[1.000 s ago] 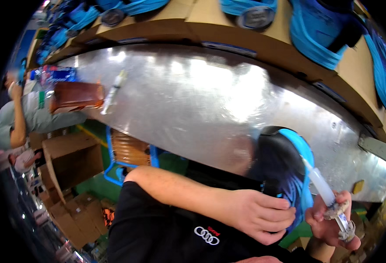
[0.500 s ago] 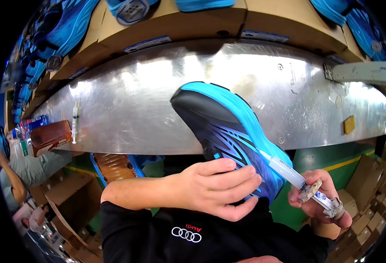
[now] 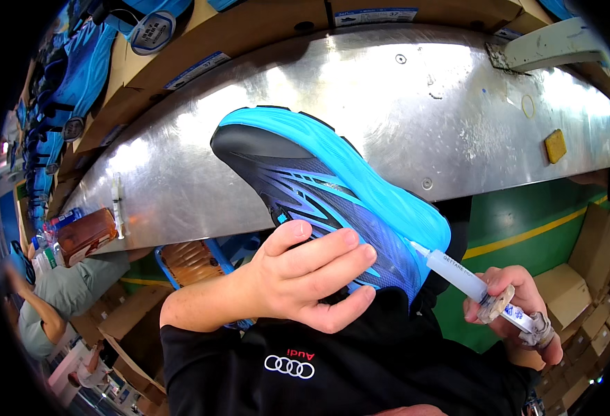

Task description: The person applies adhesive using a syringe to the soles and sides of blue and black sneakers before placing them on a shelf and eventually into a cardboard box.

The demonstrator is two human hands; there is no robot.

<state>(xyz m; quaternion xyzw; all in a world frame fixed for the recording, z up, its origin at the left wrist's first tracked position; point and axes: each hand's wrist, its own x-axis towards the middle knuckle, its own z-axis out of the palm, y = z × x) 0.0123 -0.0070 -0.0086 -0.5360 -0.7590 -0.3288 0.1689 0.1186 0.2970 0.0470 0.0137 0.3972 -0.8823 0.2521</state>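
Note:
A running shoe (image 3: 332,177) with a bright blue sole and a black and purple upper lies tipped on its side, its toe over the metal table and its heel past the near edge. My left hand (image 3: 319,274) is curled against the upper, fingers bent over its near side; part of its grip is hidden. My right hand (image 3: 513,308) grips a large clear syringe (image 3: 457,272) with pale bluish contents, its collar and plunger end wrapped in grubby material. Its narrow tip meets the shoe near the heel, where the upper joins the sole.
Cardboard boxes (image 3: 263,35) and blue shoes (image 3: 86,69) line the table's far side. Another syringe (image 3: 117,201) and a brown container (image 3: 86,236) sit at left. At right are a yellow block (image 3: 555,146) and a pale metal arm (image 3: 547,48). Another person (image 3: 69,284) works at far left.
The shoe has shifted left in view with its heel raised, and the syringe tip now sits nearer the heel end. My left hand has moved left with the shoe; the view has shifted too.

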